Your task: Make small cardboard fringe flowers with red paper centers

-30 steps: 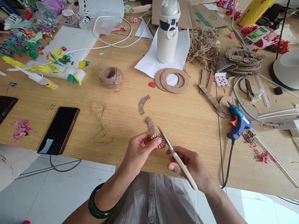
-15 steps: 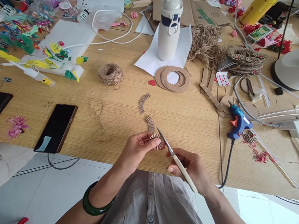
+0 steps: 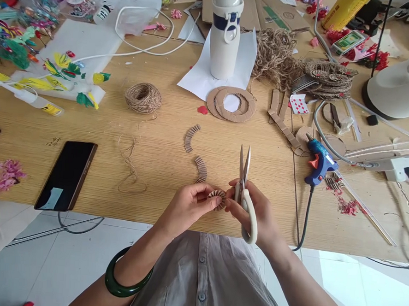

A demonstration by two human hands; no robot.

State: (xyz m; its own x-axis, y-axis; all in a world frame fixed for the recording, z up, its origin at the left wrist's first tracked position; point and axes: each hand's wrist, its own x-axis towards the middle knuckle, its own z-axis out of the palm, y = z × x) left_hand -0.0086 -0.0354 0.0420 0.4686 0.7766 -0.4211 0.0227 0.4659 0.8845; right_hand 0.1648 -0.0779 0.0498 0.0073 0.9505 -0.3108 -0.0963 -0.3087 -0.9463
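Observation:
Near the table's front edge my left hand (image 3: 191, 205) pinches a small round disc of corrugated cardboard (image 3: 217, 199) with ridges fanning out from its middle. My right hand (image 3: 253, 206) holds a pair of scissors (image 3: 248, 204) with cream handles, blades pointing away from me and slightly parted. The thumb and finger of that hand also reach to the disc's right edge. Just beyond lie two curved strips of corrugated cardboard, one nearer (image 3: 200, 169) and one farther (image 3: 192, 138).
Beyond the strips are cardboard rings (image 3: 235, 116), a twine ball (image 3: 143, 97) and a white bottle (image 3: 225, 39) on paper. A blue glue gun (image 3: 320, 162) with its cord lies at right. A phone (image 3: 66, 174) and pink shreds (image 3: 9, 174) lie at left.
The scissors have swung from slanting across the disc to pointing forward, their blades now parted and clear of it. My right fingers have come to the disc's edge. The view has shifted slightly.

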